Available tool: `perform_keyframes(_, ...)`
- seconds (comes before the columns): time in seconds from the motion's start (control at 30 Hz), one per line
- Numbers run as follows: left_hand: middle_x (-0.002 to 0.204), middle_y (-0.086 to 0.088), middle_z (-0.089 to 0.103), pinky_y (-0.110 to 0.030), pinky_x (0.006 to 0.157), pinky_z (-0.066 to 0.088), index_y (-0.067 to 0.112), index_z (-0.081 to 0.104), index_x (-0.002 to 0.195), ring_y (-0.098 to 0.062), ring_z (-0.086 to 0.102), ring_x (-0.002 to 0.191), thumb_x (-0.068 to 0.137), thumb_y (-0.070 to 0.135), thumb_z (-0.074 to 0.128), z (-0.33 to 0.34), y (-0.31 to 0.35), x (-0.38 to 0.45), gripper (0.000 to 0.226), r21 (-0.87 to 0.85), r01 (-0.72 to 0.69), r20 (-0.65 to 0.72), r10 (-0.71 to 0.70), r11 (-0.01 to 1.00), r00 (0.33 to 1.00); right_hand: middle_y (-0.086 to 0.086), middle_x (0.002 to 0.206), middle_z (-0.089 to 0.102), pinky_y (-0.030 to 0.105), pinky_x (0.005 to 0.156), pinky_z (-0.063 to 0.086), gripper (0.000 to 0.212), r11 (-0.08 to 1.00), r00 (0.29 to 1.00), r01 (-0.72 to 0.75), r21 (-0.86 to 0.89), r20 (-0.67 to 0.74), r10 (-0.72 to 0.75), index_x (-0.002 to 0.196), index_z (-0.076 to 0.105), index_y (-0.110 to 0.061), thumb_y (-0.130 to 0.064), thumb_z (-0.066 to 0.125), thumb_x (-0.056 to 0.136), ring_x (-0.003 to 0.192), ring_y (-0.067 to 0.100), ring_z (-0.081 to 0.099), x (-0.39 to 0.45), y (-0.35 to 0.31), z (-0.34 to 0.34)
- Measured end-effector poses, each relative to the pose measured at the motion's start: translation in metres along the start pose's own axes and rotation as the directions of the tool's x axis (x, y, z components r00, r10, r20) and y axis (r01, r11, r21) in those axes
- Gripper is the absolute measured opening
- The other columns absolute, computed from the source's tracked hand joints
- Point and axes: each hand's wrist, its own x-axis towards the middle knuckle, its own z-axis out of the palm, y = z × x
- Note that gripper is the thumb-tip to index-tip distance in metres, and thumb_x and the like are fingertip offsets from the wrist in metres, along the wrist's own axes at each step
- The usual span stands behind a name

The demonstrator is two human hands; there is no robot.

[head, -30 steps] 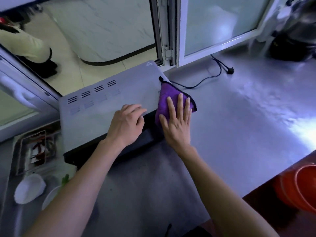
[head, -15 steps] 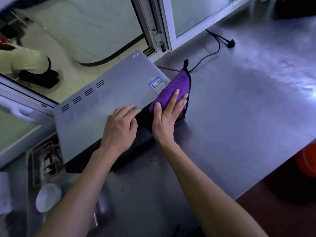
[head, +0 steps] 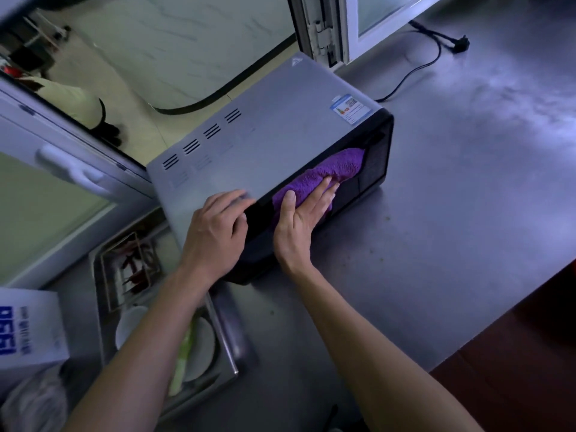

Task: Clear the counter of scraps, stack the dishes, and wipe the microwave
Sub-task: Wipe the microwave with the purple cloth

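Head view: a grey-topped microwave (head: pixel 268 132) with a black front sits on a steel counter (head: pixel 452 213), angled so its front faces lower right. The right hand (head: pixel 300 222) lies flat, fingers straight and close together, pressing a purple cloth (head: pixel 327 176) against the black door; the cloth bunches under the fingertips and its lower edge is hidden behind the palm. The left hand (head: pixel 218 226) rests on the front top edge of the microwave, fingers bent over the rim; their tips are blurred, so how firmly they grip cannot be told. The hand and wrist cover the lower left corner of the front.

A sticker (head: pixel 350 109) sits at the right end of the top; its print is too small to read. A black power cord (head: pixel 420 62) trails from behind the microwave across the counter, its plug lying loose near the window frame (head: pixel 324 29).

To the left, a metal tray (head: pixel 230 338) holds white dishes (head: pixel 131 325), partly covered by the left forearm; something pale green beside them is hard to identify. A second tray (head: pixel 107 266) behind shows dark red scraps, indistinct. A white box (head: pixel 29 325) with blue print is cut off by the left border.
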Motion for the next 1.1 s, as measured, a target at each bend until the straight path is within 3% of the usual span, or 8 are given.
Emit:
perform_keyframes(0.07, 0.133, -0.003, 0.061, -0.048, 0.1, 0.047, 0.014, 0.067, 0.127, -0.022, 0.052, 0.125, 0.096, 0.007, 0.051, -0.006, -0.015, -0.014, 0.036, -0.005, 0.002, -0.001, -0.002, 1.0, 1.0, 0.006, 0.163, -0.026, 0.04, 0.123, -0.012, 0.075, 1.0, 1.0, 0.0, 0.008, -0.018, 0.0, 0.156, -0.013, -0.022, -0.045, 0.033, 0.103, 0.151, 0.016, -0.022, -0.018, 0.002, 0.015)
perform_keyframes(0.37, 0.133, -0.005, 0.061, -0.042, 0.109, 0.043, 0.01, 0.067, 0.127, -0.018, 0.052, 0.126, 0.094, -0.001, 0.046, -0.023, -0.078, -0.067, 0.04, -0.084, -0.008, -0.019, 0.006, 0.996, 1.0, 0.004, 0.163, -0.025, 0.021, 0.116, -0.019, 0.077, 0.999, 1.0, 0.006, 0.053, -0.03, -0.004, 0.153, -0.015, -0.023, -0.057, 0.027, 0.099, 0.146, 0.007, -0.029, -0.112, 0.017, 0.087)
perform_keyframes(0.6, 0.134, -0.002, 0.06, -0.039, 0.11, 0.043, 0.012, 0.065, 0.129, -0.015, 0.05, 0.128, 0.097, 0.002, 0.047, -0.026, -0.094, -0.079, 0.038, -0.098, -0.052, -0.012, 0.051, 0.994, 0.999, -0.002, 0.158, -0.036, 0.024, 0.117, -0.022, 0.075, 1.0, 0.998, 0.03, -0.001, 0.056, -0.03, 0.15, -0.024, -0.031, -0.068, 0.013, 0.097, 0.146, 0.012, -0.033, -0.167, 0.041, 0.119)
perform_keyframes(0.73, 0.136, -0.004, 0.059, -0.04, 0.111, 0.041, 0.012, 0.063, 0.131, -0.017, 0.048, 0.129, 0.099, 0.01, 0.046, -0.026, -0.093, -0.078, 0.036, -0.034, -0.091, 0.007, 0.091, 0.995, 0.996, -0.005, 0.159, -0.035, 0.03, 0.12, -0.018, 0.073, 1.0, 0.998, -0.008, 0.01, 0.059, 0.007, 0.15, -0.022, -0.038, -0.067, 0.019, 0.097, 0.147, 0.01, -0.031, -0.165, 0.046, 0.121)
perform_keyframes(0.9, 0.138, -0.006, 0.057, -0.044, 0.11, 0.04, 0.011, 0.061, 0.133, -0.02, 0.048, 0.131, 0.099, 0.013, 0.048, -0.022, -0.079, -0.058, 0.037, -0.001, -0.159, 0.047, 0.159, 0.987, 0.986, 0.0, 0.163, -0.026, 0.028, 0.12, -0.015, 0.07, 0.99, 0.993, -0.119, 0.075, 0.021, 0.118, 0.155, -0.013, -0.028, -0.05, 0.03, 0.104, 0.148, 0.008, -0.026, -0.135, 0.044, 0.103)
perform_keyframes(1.1, 0.141, -0.002, 0.055, -0.046, 0.107, 0.042, 0.016, 0.058, 0.136, -0.018, 0.045, 0.133, 0.098, 0.024, 0.043, -0.005, -0.035, -0.014, 0.041, 0.005, -0.208, 0.064, 0.208, 0.978, 0.976, -0.001, 0.163, -0.025, 0.023, 0.112, -0.017, 0.064, 0.959, 0.973, -0.227, 0.17, 0.005, 0.23, 0.156, -0.013, -0.03, -0.042, 0.027, 0.107, 0.15, 0.012, -0.023, -0.068, 0.034, 0.054)
